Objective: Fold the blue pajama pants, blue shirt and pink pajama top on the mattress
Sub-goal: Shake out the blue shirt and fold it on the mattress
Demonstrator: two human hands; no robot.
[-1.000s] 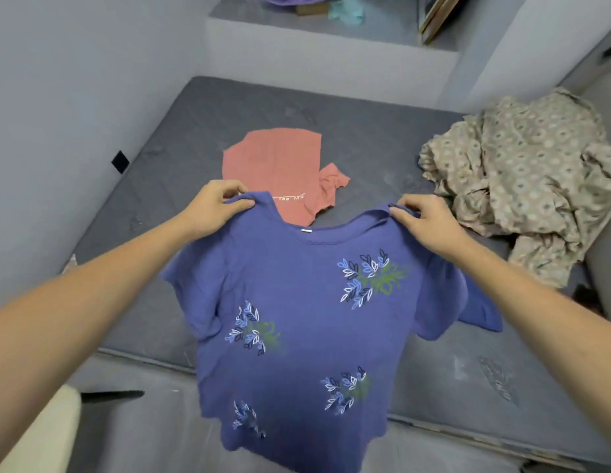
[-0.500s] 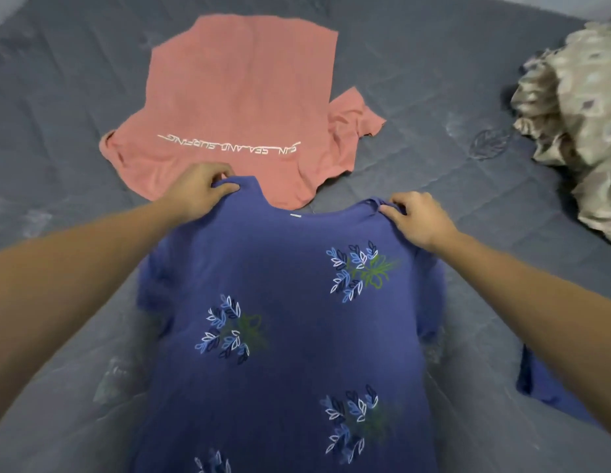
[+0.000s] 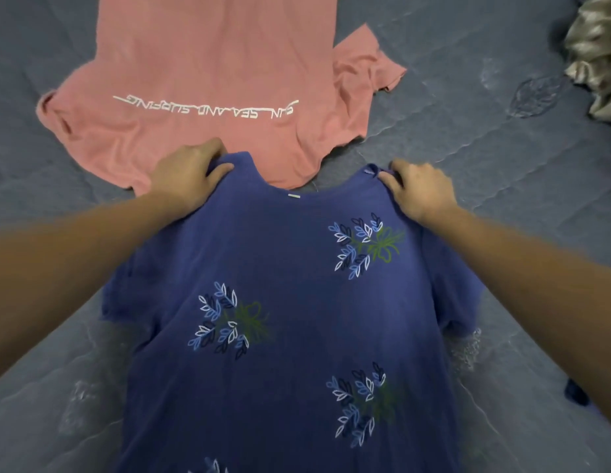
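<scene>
The blue shirt [image 3: 290, 329] with leaf prints lies spread on the grey mattress [image 3: 484, 138], collar pointing away from me. My left hand [image 3: 191, 172] grips its left shoulder and my right hand [image 3: 418, 189] grips its right shoulder. Just beyond the collar lies the pink pajama top [image 3: 208, 83] with white lettering, flat and partly rumpled at its right sleeve. A small scrap of dark blue cloth [image 3: 575, 394] peeks out under my right forearm; I cannot tell what it is.
A crumpled beige patterned sheet [image 3: 594, 52] sits at the mattress's far right edge. Bare quilted mattress shows to the left and right of the shirt.
I have lowered the blue shirt from hanging in the air onto the mattress, leaning closer. Both hands still hold its shoulders.
</scene>
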